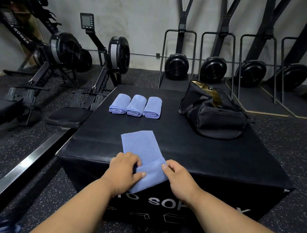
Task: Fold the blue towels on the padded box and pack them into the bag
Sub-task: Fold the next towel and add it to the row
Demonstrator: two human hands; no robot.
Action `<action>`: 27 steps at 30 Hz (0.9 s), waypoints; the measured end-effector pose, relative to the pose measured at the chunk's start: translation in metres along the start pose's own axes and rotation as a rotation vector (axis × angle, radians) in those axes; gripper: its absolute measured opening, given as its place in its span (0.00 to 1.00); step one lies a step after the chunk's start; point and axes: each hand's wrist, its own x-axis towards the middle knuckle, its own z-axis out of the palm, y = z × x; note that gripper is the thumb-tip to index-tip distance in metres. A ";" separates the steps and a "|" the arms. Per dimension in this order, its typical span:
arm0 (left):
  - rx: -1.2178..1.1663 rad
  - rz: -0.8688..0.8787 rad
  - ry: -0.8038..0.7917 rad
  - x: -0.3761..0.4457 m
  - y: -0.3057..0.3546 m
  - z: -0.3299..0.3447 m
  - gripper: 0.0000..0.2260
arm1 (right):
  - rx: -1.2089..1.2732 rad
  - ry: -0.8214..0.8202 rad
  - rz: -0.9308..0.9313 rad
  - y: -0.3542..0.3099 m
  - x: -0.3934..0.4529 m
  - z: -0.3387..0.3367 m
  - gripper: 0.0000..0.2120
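The near end of a flat blue cloth towel (144, 156) is pinched by the left hand (125, 169) and right hand (177, 177) at the near edge of the black padded box (200, 153). Three folded blue towels (135, 106) are lined up far left; the open black fabric bag (214, 113) is set far right.

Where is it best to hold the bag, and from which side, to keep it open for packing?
Probably the near rim of the bag opening, reached from above. The bag lies slumped on the box with its mouth facing up and back, tan lining showing. No handle shows clearly. The right hand is nearer to it, though both hands now hold the towel.
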 end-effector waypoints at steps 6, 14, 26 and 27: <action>0.070 0.051 -0.078 0.006 -0.002 -0.005 0.06 | 0.001 0.047 0.010 0.002 0.001 -0.002 0.22; -0.027 0.026 -0.031 -0.010 -0.017 0.008 0.20 | -0.013 0.072 0.074 -0.002 0.002 0.001 0.19; -0.891 -0.379 -0.195 -0.037 -0.022 0.019 0.26 | -0.103 0.225 0.210 -0.014 0.013 0.010 0.14; -0.958 -0.423 -0.205 -0.038 -0.022 0.020 0.20 | -0.132 0.228 0.210 -0.015 0.012 0.011 0.14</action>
